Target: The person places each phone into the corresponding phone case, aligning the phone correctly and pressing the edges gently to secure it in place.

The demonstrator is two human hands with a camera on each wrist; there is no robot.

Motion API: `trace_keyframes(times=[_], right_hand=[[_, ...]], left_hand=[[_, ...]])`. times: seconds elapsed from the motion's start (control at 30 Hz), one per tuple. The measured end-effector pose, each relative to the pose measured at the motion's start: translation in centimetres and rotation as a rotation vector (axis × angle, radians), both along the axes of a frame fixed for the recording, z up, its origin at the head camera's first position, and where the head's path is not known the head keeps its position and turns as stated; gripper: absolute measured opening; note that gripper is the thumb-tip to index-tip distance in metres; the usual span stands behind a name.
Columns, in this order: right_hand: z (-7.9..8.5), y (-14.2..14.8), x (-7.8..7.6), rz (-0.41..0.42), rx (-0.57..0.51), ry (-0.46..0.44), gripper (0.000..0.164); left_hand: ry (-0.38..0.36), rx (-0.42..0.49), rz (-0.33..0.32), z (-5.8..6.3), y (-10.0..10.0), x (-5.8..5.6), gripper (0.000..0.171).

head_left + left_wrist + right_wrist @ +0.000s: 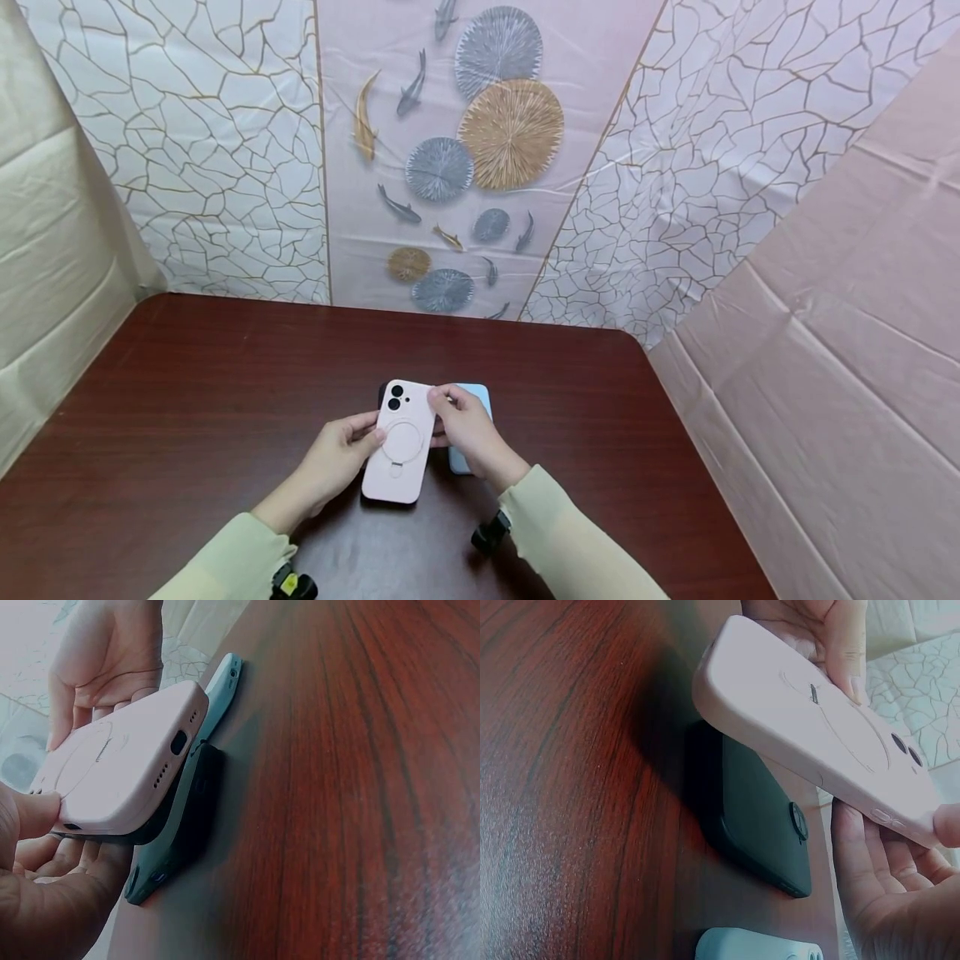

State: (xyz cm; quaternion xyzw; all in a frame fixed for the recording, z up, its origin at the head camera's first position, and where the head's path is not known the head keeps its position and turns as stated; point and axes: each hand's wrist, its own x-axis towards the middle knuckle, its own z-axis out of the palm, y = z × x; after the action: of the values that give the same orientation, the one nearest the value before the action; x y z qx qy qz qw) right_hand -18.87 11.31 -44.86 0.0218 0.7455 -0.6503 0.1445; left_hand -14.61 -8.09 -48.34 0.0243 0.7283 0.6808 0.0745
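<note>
A pale pink phone case (399, 479) with a ring outline and camera holes on its back is held above the table, tilted. Under its rim a dark edge shows in the left wrist view. My left hand (335, 458) grips its left side, thumb on the back and fingers beneath. At the upper right corner my right hand (471, 429) pinches it, thumb on top. Below it lies a black phone case (754, 817) with a round ring stand, mostly hidden in the head view. A light blue phone case (480, 396) lies to the right, partly behind my right hand.
The dark red wood-grain table (210, 400) runs back to a patterned cloth (438, 275) with fish and round leaves. Plain cloth panels (810, 333) stand along both sides.
</note>
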Motion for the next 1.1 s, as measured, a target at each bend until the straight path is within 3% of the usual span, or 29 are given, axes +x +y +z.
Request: trace_keyframes(times=[0.43, 0.6, 0.7, 0.83, 1.0, 1.1], right_hand=[[0.3, 0.0, 0.3, -0.009, 0.000, 0.018, 0.025], [0.1, 0.1, 0.3, -0.008, 0.026, 0.038, 0.026], [1.3, -0.2, 1.0, -0.004, 0.045, 0.053, 0.026], [1.6, -0.4, 1.2, -0.001, 0.046, 0.066, 0.025], [0.2, -0.4, 0.7, 0.005, 0.035, 0.070, 0.027], [0.3, -0.6, 0.8, 0.019, 0.047, 0.063, 0.026]], left_hand=[[-0.007, 0.010, -0.016, -0.1, 0.1, 0.2, 0.040], [-0.029, 0.066, -0.028, -0.1, 0.2, 0.1, 0.039], [-0.040, 0.091, -0.035, -0.1, 0.2, 0.1, 0.039], [-0.027, 0.093, -0.028, 0.3, -0.1, -0.1, 0.038], [0.018, 0.122, -0.006, 1.4, -0.6, -0.7, 0.037], [0.042, 0.060, 0.045, 1.9, -0.9, -1.1, 0.036]])
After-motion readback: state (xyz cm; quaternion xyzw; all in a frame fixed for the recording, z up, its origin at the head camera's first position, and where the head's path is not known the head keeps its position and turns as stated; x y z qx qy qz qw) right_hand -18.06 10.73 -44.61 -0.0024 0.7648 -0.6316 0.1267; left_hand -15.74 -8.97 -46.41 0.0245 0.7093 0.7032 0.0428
